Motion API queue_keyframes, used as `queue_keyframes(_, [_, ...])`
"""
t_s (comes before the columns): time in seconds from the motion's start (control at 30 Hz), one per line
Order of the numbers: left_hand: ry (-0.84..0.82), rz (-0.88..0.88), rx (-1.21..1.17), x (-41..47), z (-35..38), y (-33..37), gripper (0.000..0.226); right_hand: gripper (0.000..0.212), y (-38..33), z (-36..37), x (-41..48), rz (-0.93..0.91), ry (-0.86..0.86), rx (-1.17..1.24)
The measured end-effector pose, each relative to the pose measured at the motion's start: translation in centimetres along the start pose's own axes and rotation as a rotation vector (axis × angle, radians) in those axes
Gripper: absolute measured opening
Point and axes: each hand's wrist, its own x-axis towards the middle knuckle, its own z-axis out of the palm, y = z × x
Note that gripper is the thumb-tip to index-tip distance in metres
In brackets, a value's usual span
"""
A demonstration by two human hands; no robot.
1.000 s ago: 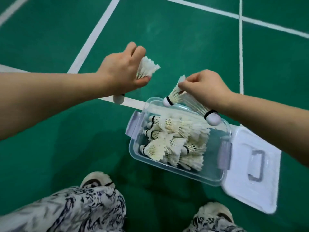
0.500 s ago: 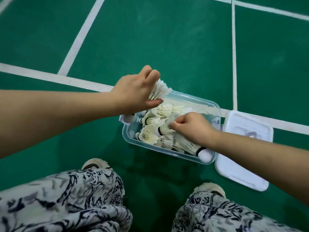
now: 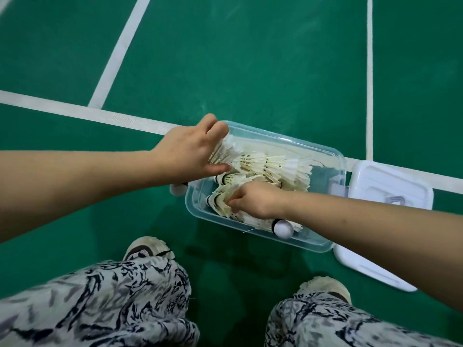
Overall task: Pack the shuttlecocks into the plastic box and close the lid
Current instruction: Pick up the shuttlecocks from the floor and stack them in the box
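floor (image 3: pixel 250 58): green, white lines | shuttlecocks (image 3: pixel 273 169): cream-white, black bands | lid (image 3: pixel 390 186): white | trousers (image 3: pixel 100 301): grey-black marbled

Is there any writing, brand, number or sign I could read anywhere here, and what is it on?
No readable text anywhere.
On the shuttlecocks: black bands only, any print too small to read.
On the box and lid: no label visible.
On the trousers: a pattern, not letters.
On the floor: white lines only.
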Motion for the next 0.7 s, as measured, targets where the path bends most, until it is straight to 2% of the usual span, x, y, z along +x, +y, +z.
queue_keyframes(0.13, [-0.021,0.003,-0.014,-0.1,0.4,-0.1,0.059,0.032,0.4,0.0,0.7,0.013,-0.098,-0.024])
queue_keyframes(0.27, [-0.020,0.016,-0.015,-0.2,0.7,-0.4,0.058,0.034,0.7,-0.2,0.5,0.014,-0.100,0.010])
queue_keyframes(0.37, [-0.021,0.022,-0.020,-0.3,0.6,-0.5,0.057,0.031,1.0,-0.8,-0.6,-0.002,0.095,0.177])
queue_keyframes(0.5, [-0.019,0.017,-0.012,-0.3,0.5,-0.3,0.058,0.034,1.8,-1.5,-2.5,0.136,0.477,0.547])
queue_keyframes(0.57, [-0.030,0.009,-0.005,-0.2,0.6,-0.2,0.059,0.032,2.5,-1.7,-2.6,0.221,0.503,0.673])
queue_keyframes(0.63, [-0.013,0.032,-0.013,-0.1,0.6,0.1,0.057,0.031,2.6,-2.0,-2.5,0.269,0.455,0.750])
queue_keyframes(0.7, [-0.001,0.052,-0.025,0.1,0.6,0.3,0.057,0.043,2.3,-2.3,-2.8,0.263,0.408,0.816])
